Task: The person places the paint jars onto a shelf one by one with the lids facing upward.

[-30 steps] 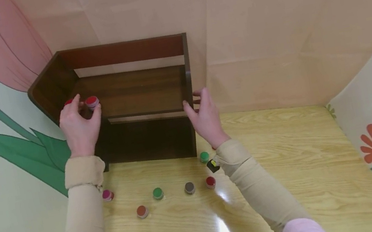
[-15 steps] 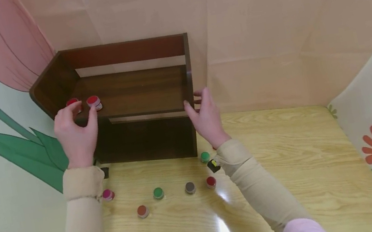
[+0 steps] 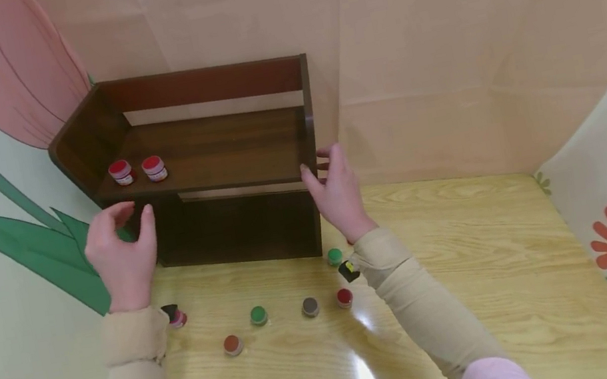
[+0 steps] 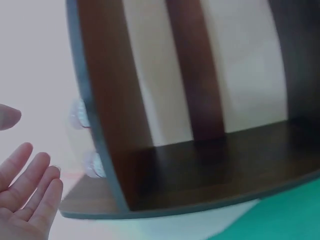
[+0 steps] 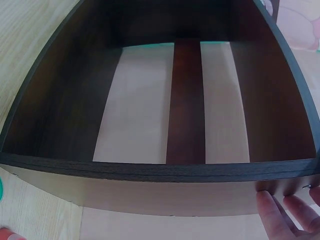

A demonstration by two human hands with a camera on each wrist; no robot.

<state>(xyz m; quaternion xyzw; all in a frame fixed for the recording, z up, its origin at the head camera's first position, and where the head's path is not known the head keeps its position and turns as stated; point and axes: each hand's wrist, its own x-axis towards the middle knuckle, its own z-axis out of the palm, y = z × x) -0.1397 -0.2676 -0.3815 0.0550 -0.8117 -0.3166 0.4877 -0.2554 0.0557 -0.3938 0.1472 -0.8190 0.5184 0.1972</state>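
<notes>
Two small jars with red lids, the left jar [image 3: 121, 173] and the right jar [image 3: 155, 168], stand side by side at the left end of the upper board of a dark brown wooden shelf [image 3: 234, 141]. My left hand [image 3: 121, 255] is in front of the shelf's left side, below the jars, its fingers loosely curved and nothing between them. In the left wrist view its fingers [image 4: 30, 195] are apart from the shelf. With thumb at the front edge and fingers along the outer face, my right hand [image 3: 335, 194] grips the shelf's right side panel.
Several more small jars stand on the wood-grain table [image 3: 468, 296]: purple [image 3: 179, 319], orange-brown [image 3: 233, 345], green [image 3: 258, 315], grey [image 3: 310, 307], red [image 3: 344, 297], and another green one [image 3: 334, 256] near my right wrist. A peach cloth wall [image 3: 436, 44] stands behind.
My left hand has let go of the right jar on the upper board and drawn back, down and to the left. My right hand has stayed on the side panel.
</notes>
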